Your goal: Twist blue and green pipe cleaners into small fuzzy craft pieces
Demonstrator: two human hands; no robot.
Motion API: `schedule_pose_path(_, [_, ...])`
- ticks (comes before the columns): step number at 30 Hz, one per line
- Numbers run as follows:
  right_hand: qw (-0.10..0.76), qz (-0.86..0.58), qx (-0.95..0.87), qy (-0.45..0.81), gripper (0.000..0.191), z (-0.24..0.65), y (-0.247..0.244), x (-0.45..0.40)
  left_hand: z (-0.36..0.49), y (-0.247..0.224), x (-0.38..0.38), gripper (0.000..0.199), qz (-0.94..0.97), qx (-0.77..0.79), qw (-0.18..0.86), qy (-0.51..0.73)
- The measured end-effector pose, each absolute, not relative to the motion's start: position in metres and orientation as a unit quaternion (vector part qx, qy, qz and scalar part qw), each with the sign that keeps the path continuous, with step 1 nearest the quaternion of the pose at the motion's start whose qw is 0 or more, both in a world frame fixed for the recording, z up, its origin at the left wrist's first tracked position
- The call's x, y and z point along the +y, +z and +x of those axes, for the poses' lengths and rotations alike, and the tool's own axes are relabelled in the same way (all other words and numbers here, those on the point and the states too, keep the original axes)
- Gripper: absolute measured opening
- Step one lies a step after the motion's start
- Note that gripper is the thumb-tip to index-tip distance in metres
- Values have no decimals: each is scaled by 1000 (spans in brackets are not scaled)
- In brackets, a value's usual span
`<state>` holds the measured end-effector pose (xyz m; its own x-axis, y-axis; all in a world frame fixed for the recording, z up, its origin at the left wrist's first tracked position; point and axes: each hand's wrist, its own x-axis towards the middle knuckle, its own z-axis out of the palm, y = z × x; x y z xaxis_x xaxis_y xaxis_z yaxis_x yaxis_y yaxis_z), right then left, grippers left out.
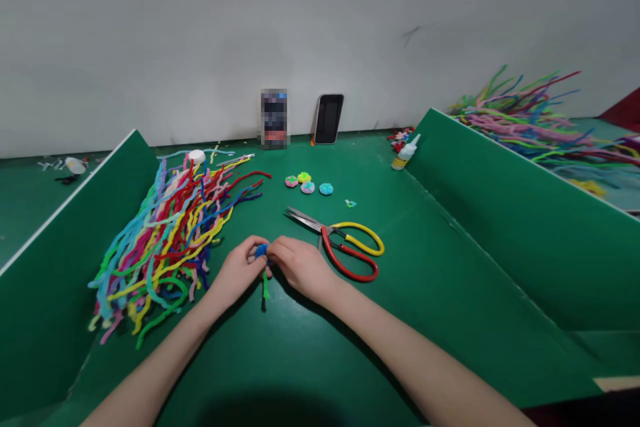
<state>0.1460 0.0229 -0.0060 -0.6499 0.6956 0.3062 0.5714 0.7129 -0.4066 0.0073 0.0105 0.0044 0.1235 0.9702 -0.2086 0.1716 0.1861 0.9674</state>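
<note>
A small blue fuzzy pipe cleaner piece (261,250) is pinched between my two hands, low over the green table. My left hand (243,263) grips it from the left with the fingers curled. From the other side my right hand (299,263) presses its fingertips against the same piece. A green pipe cleaner end (265,287) hangs down below the fingers, its tip dark. Much of the blue piece is hidden by my fingers. Just right of my right hand lie scissors (345,247) with one red and one yellow handle, blades slightly parted.
Many loose pipe cleaners (175,233) lie heaped at left. Several small round fuzzy pieces (307,187) sit behind the scissors. A glue bottle (406,153) stands by the right green divider (500,213); another divider (65,267) borders the left. A phone (329,120) leans against the wall.
</note>
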Motion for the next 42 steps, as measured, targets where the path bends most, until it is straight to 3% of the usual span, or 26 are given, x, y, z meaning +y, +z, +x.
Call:
schedule_pose_path(7, [157,-379,-909,77,15,144,-3,23,10,1,8,14,538,555,517,368])
schedule_pose_path(12, [195,-427,-873,134,14,141,-6,21,14,0,1,17,606,604,388,343])
schedule_pose_path(16, [297,-468,-783,282,11,136,-8,18,13,1,-1,21,708,605,201,305])
schedule_pose_path(19, [335,-480,-651,483,13,133,-7,18,11,-3,-1,24,760,566,116,297])
schedule_pose_path(23, [297,-401,-430,753,17,135,-3,19,9,-7,-1,25,800,518,61,294])
schedule_pose_path(26, [293,-361,-370,804,17,136,-1,19,10,-4,-1,25,789,530,88,298])
schedule_pose_path(30, [330,-416,-471,704,12,133,-5,17,11,1,0,22,695,605,220,319])
schedule_pose_path(33, [357,-456,-652,490,5,133,-9,16,11,2,6,19,596,608,380,362])
schedule_pose_path(36, [297,-438,-795,297,13,137,-9,17,10,3,10,18,535,581,482,379])
schedule_pose_path(42, [170,-379,-899,142,18,143,-3,21,9,9,12,17,521,570,531,349])
